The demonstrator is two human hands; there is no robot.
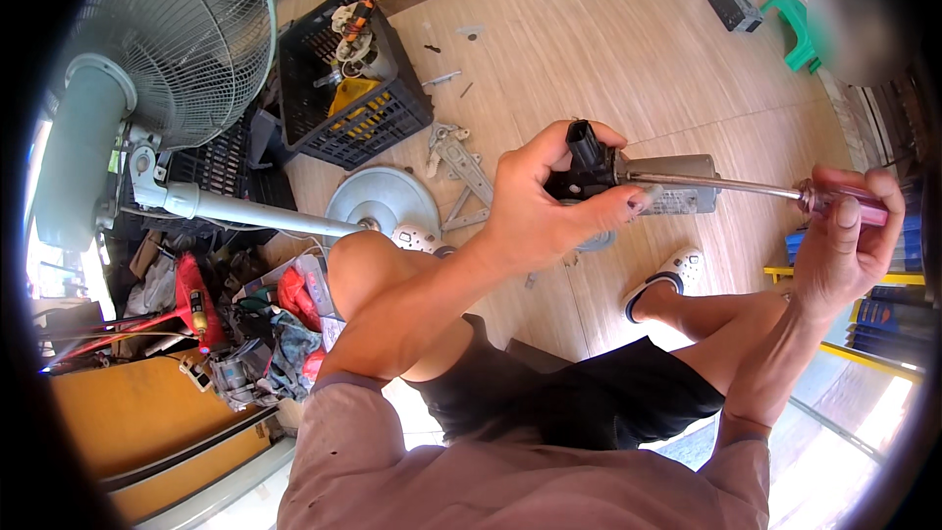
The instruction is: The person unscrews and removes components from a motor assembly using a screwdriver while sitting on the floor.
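My left hand (549, 201) is wrapped round the black plastic end of a small electric motor (677, 186), whose grey metal can with a label points to the right. A black connector socket sticks up between thumb and fingers. In my right hand (844, 236) is a screwdriver (726, 183), gripped by its reddish, see-through handle. Its long metal shaft runs left across the front of the motor. The tip reaches the black housing beside my left thumb; whether it sits in a screw is too small to tell.
A tall fan (177, 49) stands at left on a round base (383, 201). Behind it is a black crate (358, 88) of parts. A metal bracket (461, 172) lies on the floor. Tools and rags crowd the lower left. A green stool (793, 29) and black box (734, 6) are far right.
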